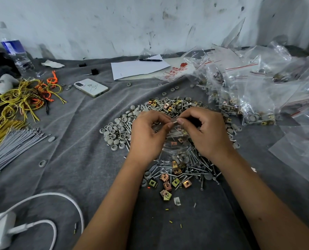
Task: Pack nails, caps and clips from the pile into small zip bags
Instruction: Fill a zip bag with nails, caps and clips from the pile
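left hand (147,135): I pinch the top edge of the small bag (175,139) at its left side.
right hand (206,131): I pinch the same edge on the right, thumb on top.
bag: clear, hangs between my hands over the pile (168,141); clips visible inside, likely being zipped.
filled bags (247,98): heaped far right on the cloth (78,159).
risk: seal not fully pressed, parts spill back.
risk: nail tip pokes through the thin plastic if I squeeze hard.
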Demonstrator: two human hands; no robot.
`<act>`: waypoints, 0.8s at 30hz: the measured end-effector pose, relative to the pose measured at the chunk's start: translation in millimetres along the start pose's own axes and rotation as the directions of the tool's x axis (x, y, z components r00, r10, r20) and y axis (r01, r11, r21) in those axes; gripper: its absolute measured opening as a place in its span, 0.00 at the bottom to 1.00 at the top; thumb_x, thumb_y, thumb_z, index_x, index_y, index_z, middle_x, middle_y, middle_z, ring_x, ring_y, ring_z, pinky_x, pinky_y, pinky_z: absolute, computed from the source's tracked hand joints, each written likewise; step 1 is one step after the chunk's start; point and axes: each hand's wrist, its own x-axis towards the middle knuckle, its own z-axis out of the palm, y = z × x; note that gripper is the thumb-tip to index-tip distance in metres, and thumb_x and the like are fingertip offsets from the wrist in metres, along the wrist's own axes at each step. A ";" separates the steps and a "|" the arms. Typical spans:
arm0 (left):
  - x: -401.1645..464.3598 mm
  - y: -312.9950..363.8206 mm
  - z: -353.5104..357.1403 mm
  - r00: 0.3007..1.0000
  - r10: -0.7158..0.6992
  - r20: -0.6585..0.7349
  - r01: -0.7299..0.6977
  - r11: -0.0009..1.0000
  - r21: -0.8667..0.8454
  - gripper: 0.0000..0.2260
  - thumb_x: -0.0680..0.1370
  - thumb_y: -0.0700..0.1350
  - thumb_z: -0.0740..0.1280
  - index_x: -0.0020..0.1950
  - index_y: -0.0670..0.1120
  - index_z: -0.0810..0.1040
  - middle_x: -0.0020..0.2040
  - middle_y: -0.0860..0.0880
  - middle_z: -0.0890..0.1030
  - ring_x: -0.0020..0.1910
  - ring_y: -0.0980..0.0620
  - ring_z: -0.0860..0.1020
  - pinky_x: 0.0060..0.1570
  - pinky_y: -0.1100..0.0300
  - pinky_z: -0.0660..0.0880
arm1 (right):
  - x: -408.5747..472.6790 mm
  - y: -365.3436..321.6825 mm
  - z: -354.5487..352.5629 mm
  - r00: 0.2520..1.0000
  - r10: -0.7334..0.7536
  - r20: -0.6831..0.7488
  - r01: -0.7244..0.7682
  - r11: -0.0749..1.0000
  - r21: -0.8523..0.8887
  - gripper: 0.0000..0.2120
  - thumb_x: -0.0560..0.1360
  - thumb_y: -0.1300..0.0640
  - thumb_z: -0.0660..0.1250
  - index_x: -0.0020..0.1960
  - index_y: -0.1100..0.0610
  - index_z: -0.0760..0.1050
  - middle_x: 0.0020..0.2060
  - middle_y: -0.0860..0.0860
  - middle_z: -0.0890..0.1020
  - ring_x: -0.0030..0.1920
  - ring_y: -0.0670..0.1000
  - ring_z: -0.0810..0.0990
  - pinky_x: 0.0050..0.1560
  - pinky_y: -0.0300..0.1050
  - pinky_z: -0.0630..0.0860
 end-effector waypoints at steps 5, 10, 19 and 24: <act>0.9 -1.1 -0.1 0.994 -0.103 -0.034 0.099 0.991 -0.089 0.03 0.75 0.41 0.78 0.44 0.46 0.85 0.46 0.51 0.86 0.48 0.48 0.84 0.50 0.41 0.82 | 0.5 0.5 -1.5 0.999 0.040 -0.024 -0.040 0.999 0.011 0.03 0.78 0.61 0.72 0.49 0.60 0.84 0.40 0.49 0.84 0.41 0.45 0.81 0.41 0.41 0.78; 3.1 -2.4 -2.2 0.995 -0.096 -0.025 0.093 0.990 -0.103 0.02 0.75 0.37 0.77 0.44 0.43 0.85 0.49 0.51 0.86 0.52 0.46 0.84 0.56 0.39 0.80 | 0.6 -0.8 -3.1 0.997 0.073 -0.034 -0.072 0.997 0.020 0.02 0.78 0.61 0.72 0.48 0.60 0.84 0.39 0.49 0.84 0.39 0.45 0.81 0.40 0.41 0.78; 2.5 -3.8 -3.8 0.977 -0.210 -0.044 0.191 0.944 -0.269 0.02 0.76 0.38 0.76 0.45 0.41 0.86 0.47 0.52 0.88 0.45 0.48 0.85 0.40 0.58 0.83 | 1.5 3.4 -5.5 0.971 0.211 -0.114 -0.204 0.976 0.076 0.04 0.79 0.59 0.71 0.52 0.57 0.83 0.41 0.47 0.85 0.43 0.46 0.83 0.45 0.46 0.81; 5.4 -5.6 -4.7 0.982 -0.184 -0.034 0.168 0.948 -0.272 0.02 0.76 0.35 0.75 0.44 0.40 0.85 0.49 0.49 0.87 0.50 0.44 0.84 0.47 0.53 0.83 | 1.6 3.7 -4.4 0.964 0.239 -0.119 -0.226 0.968 0.108 0.02 0.79 0.59 0.71 0.50 0.55 0.83 0.40 0.45 0.84 0.42 0.43 0.82 0.43 0.40 0.80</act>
